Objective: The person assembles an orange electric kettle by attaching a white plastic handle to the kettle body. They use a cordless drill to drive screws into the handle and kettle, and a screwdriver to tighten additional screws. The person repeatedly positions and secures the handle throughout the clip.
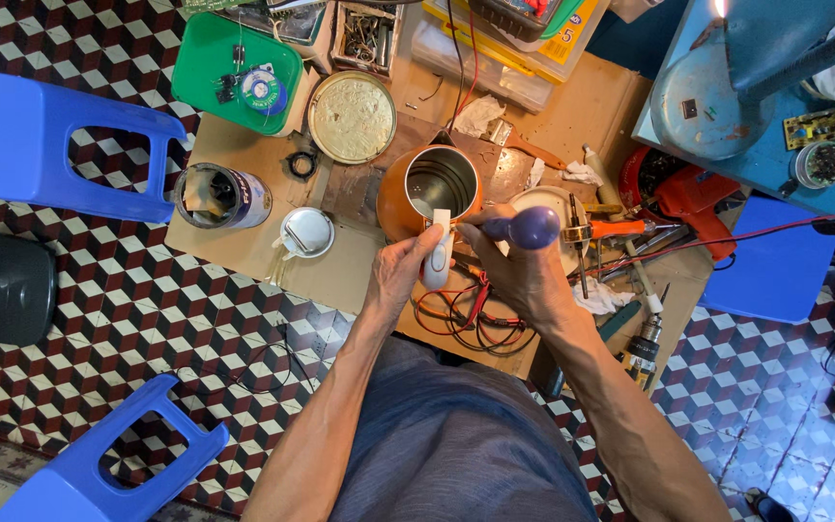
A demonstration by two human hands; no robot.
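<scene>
While the left hand (400, 266) wraps closed round the white plastic handle (437, 253) of the orange kettle (427, 193), steadying it on the cardboard-covered tabletop (340, 271), the right hand (519, 266) grips shut on a purple-handled screwdriver (526, 229), tip aimed left at the handle. Kettle sits mid-tabletop, just far of both hands; shiny steel inside, round. Red wires (471, 314) coiled near side; round metal lid (352, 117) far left.
</scene>
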